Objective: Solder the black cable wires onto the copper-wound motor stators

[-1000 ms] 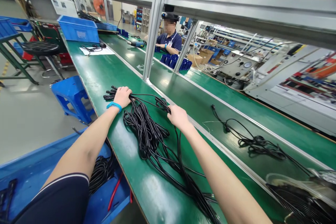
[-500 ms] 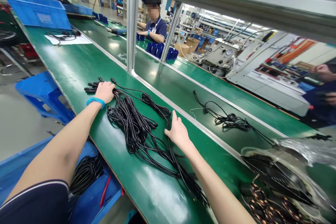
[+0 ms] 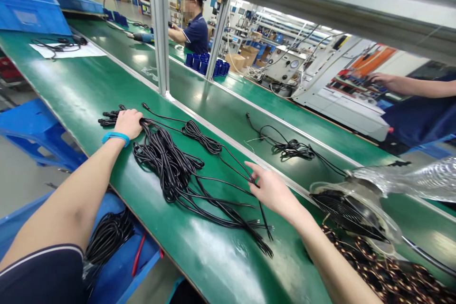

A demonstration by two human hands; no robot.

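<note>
A bundle of coiled black cables (image 3: 167, 161) lies on the green workbench. My left hand (image 3: 128, 123), with a blue band at its wrist, is wrapped round the bundle's connector end; several black plugs (image 3: 109, 118) stick out beyond it. To the right, my right hand (image 3: 272, 192) has a single black cable (image 3: 233, 167) between thumb and fingers, its index finger extended. That cable leads back to a smaller tied coil (image 3: 201, 137) beside the bundle. Loose cable ends (image 3: 261, 244) with bare tips fan out below my right hand.
A metal rail and post (image 3: 160, 33) divide the bench. Another cable coil (image 3: 294, 149) lies beyond it. A clear hood with a foil duct (image 3: 359, 204) and copper-coloured rings (image 3: 388, 266) are at right. A blue bin (image 3: 110, 266) sits below the bench. Two co-workers are across.
My right hand has moved right along the cable, drawing it aside from the bundle. The loose ends show more plainly now. My left hand keeps its place on the bundle.
</note>
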